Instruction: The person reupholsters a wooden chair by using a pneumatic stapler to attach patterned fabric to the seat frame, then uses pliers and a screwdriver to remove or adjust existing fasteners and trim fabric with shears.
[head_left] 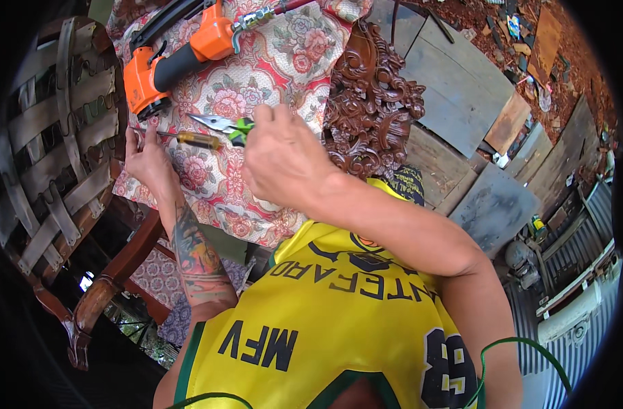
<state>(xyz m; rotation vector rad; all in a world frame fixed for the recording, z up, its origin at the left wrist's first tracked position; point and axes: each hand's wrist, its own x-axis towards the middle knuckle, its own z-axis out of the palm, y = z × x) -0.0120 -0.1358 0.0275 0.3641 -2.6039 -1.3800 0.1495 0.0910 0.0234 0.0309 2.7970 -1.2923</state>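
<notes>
My right hand (280,153) is closed around the green handles of a pair of pliers (223,124), whose metal jaws point left over the floral fabric. My left hand (149,160) rests at the left edge of this red and cream fabric (240,102), fingers apart. Close to those fingers lies a screwdriver (199,140) with a yellowish handle, its thin shaft pointing toward them. Just beyond the left fingertips is an orange and black air stapler (182,58), lying on the fabric with a hose fitting (253,18) at its far end.
Carved, glossy brown wood (373,102) borders the fabric on the right. At left stands a wooden chair frame (96,307) with woven straps (59,136). Grey boards (458,82) and reddish debris (529,41) cover the ground at right, near corrugated metal sheets (564,341).
</notes>
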